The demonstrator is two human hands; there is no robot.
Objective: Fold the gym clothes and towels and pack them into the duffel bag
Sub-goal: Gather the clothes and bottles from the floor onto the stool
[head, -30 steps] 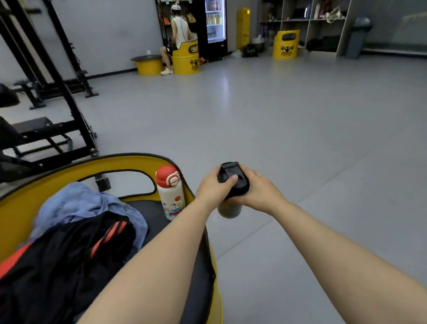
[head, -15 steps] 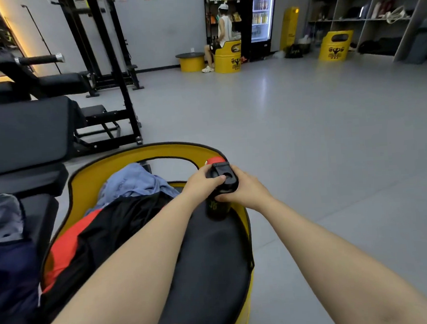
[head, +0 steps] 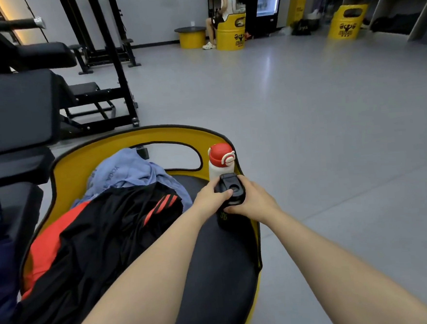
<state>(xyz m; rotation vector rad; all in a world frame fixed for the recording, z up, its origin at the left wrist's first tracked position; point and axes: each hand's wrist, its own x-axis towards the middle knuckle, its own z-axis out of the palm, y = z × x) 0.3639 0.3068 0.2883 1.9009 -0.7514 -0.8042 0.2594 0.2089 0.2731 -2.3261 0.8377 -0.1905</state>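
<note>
Clothes lie in a loose heap on the black cushion of a yellow barrel seat: a black garment with red stripes and an orange-red panel sits nearest, and a blue towel is bunched behind it against the seat's yellow back. Nothing in the heap looks folded. A dark navy fabric shows at the left edge, too cropped to identify.

Both hands meet at a black bottle standing on the cushion's right side. The left hand curls round its black lid from the left, thumb lying across the top. The right hand wraps the bottle from the right, just under the lid, fingers closed round it. A white bottle with a red cap stands upright just behind, beside the seat's rim.

Black gym benches stand to the left on the grey floor. Far back, a person sits on another yellow barrel, near a lit drinks fridge and shelving.
</note>
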